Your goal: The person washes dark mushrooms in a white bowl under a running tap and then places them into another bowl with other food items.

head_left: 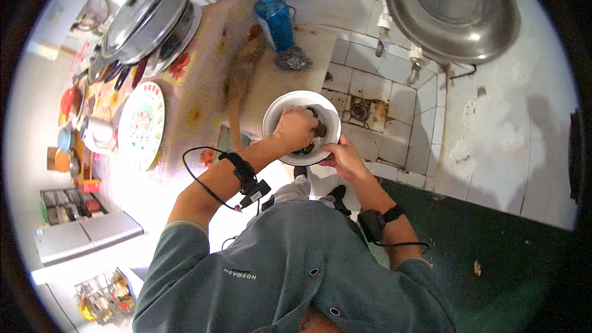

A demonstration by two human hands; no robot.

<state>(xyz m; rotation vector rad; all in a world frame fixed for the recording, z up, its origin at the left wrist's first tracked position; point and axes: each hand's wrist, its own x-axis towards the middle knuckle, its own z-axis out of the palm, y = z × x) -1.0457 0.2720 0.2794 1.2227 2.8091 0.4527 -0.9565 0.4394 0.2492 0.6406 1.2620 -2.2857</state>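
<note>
A white enamel bowl (296, 98) with a dark rim is held in front of me, over the near edge of the counter and tiled sink. My right hand (347, 159) grips its lower right rim, thumb on the inside edge. Down inside the bowl is my left hand (296, 127), its fingers curled against dark brown pieces (320, 129) that look like mushrooms. More dark pieces (305, 149) lie at the bottom near my wrist. The curled fingers hide whether a piece is gripped.
The tiled sink (397, 101) has a stained drain, with taps (414, 71) above. A frying pan (453, 9) hangs beyond. On the counter stand a blue bottle (275, 23) and a metal scrubber (293, 59). At left are a large plate (141, 125) and a lidded steel pot (143, 18).
</note>
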